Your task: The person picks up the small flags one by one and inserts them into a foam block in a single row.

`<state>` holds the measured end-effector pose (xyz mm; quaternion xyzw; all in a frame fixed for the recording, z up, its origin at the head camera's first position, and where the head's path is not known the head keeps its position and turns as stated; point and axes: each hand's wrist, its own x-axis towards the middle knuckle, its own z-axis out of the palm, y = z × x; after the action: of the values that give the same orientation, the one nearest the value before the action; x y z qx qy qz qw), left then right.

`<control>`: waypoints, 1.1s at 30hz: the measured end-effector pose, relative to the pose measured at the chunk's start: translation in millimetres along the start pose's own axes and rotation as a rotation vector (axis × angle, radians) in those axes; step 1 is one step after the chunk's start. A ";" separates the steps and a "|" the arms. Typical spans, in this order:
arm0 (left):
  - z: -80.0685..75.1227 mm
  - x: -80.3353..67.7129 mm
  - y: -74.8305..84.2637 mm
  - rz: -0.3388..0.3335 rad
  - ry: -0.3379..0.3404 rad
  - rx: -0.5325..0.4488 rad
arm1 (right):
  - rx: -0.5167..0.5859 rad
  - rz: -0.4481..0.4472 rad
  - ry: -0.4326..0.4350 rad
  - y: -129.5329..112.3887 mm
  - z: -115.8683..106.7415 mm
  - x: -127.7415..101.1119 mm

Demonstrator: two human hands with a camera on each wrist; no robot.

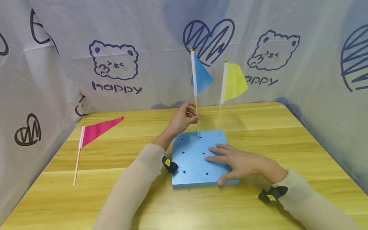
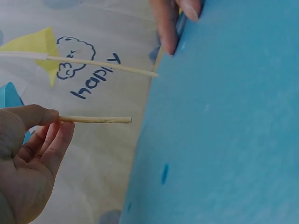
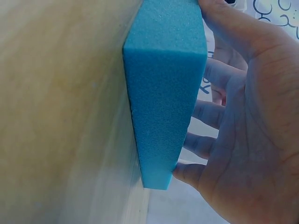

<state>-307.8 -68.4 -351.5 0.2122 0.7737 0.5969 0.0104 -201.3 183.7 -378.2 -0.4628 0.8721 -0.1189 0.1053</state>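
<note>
**Seating the blue flag in the foam block**

We see the left hand (image 1: 182,119) pinching the thin wooden stick of the blue pennant flag (image 1: 201,76) between thumb and fingertips, a little above the flat blue foam block dotted with holes (image 1: 191,153). The stick stands nearly upright and its lower end meets the block at a hole in the far row. From the left wrist view, the stick (image 2: 93,120) juts from the pinch toward the foam's edge; we cannot tell from any view how deep the tip sits.

The right hand (image 1: 241,161) lies flat on the block with its fingers spread and straight, and the thumb rests against the near edge; the right wrist view shows the fingers (image 3: 205,116) laid over the top face. It presses the block onto the pale wooden table (image 1: 287,134) rather than gripping it.

A yellow pennant flag on a matching stick (image 1: 234,81) already stands in the neighbouring far hole, just beside the blue one. A pink pennant flag (image 1: 99,129) lies flat on the table well to the left.

To do this step well, we judge it best to keep the stick vertical and push straight down its axis, holding low so the thin wood does not bow. The flat palm should keep weight on the foam, since so light a block will likely tip. We would also steer the knuckles clear of the yellow flag's stick.
</note>
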 end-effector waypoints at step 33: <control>8.3 1.2 -8.3 0.069 -0.082 0.217 | 0.016 0.013 -0.013 -1.6 -1.0 0.7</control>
<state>-309.3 -62.0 -361.3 0.2626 0.8250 0.5004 -0.0015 -200.7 182.4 -376.8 -0.4568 0.8735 -0.1223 0.1155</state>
